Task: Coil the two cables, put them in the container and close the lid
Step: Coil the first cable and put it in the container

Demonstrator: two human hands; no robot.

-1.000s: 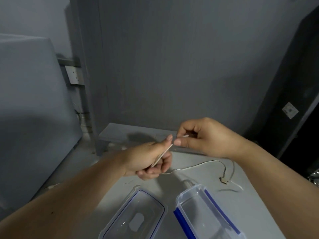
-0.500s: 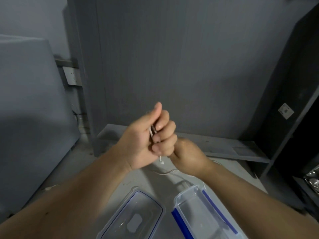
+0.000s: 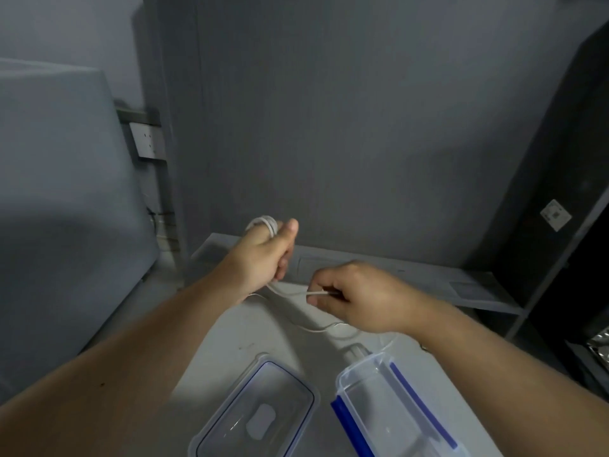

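My left hand (image 3: pixel 263 255) is raised over the table, closed around white cable loops (image 3: pixel 267 223) that stick out above its fingers. From under it the same white cable (image 3: pixel 290 292) runs right into my right hand (image 3: pixel 356 296), which pinches it. More cable (image 3: pixel 316 328) trails on the table below my right hand. A clear container (image 3: pixel 389 410) with blue clips stands open at the front right. Its clear lid (image 3: pixel 260 413) lies flat to the left of it. Whether the trailing strand is a second cable I cannot tell.
The white table (image 3: pixel 230 351) ends at a grey wall with a low grey ledge (image 3: pixel 428 275). A dark shelf unit (image 3: pixel 560 225) stands to the right. A wall socket (image 3: pixel 146 140) is at the left, beside a large grey panel.
My hands have come apart. The left hand now shows cable loops above its fingers, and the right hand has moved right and down, drawing out a length of cable.
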